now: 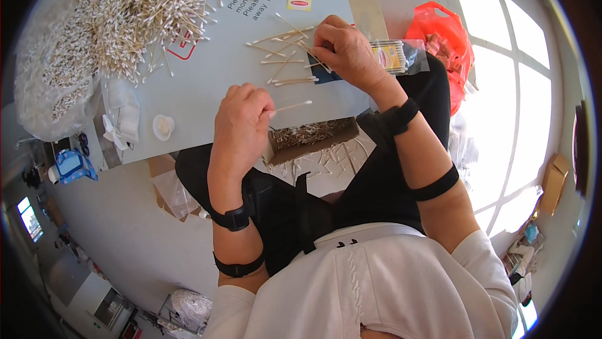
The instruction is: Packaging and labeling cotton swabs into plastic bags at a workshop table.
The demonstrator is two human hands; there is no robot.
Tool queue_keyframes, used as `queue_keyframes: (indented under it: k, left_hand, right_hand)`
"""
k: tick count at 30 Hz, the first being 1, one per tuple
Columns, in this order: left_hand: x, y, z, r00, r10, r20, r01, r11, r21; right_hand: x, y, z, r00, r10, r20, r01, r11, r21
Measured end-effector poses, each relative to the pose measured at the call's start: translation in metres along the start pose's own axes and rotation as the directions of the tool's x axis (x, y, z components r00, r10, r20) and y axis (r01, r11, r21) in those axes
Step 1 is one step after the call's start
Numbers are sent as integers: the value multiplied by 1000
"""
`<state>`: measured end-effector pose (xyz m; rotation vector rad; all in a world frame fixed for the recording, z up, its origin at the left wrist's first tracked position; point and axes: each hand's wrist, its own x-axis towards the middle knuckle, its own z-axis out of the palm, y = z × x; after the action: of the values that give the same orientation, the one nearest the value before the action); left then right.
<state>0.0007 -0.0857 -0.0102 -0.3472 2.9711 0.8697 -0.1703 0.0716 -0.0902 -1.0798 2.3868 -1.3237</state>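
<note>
My left hand (241,127) is closed near the table's front edge, pinching a cotton swab (291,107) that points out to the right. Farther off, my right hand (348,52) bends down with its fingers pinched on a swab at the edge of a loose scatter of cotton swabs (281,62). Its fingertips are partly hidden. Beneath that hand lies a dark flat piece (321,75). Just right of the wrist rests a clear packet of swabs with a yellow label (390,57).
A large heap of cotton swabs (144,16) spills from a clear bag on the grey table (207,88). Small yellow cards (300,0) lie at the back. A white cup (163,127) stands left. Below the edge is a cardboard box of swabs (313,135); a red bag (443,44) sits right.
</note>
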Motion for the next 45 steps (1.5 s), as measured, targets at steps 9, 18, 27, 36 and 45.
queue_keyframes:
  k: [9, 18, 27, 36, 45]
  left_hand:
    - [6, -25, 60, 930, -69, -362, 39, 995, -91]
    - [48, -23, 56, 971, -89, -224, 73, 994, -77]
    - [35, -22, 53, 871, 169, -462, -282, 941, -187]
    - [15, 8, 44, 852, 90, -515, -277, 914, -298]
    - [14, 16, 41, 823, 135, -553, -342, 893, -291]
  right_hand:
    - [-14, -16, -15, 1000, -13, 26, 10, 991, 131]
    - [-55, -21, -23, 977, -18, 212, 8, 999, 46]
    - [-55, -22, -13, 993, -71, 92, 71, 997, 5]
    - [-47, -74, -18, 907, 246, 342, -410, 334, 848]
    - [-53, -88, -8, 921, 180, 346, -364, 77, 928]
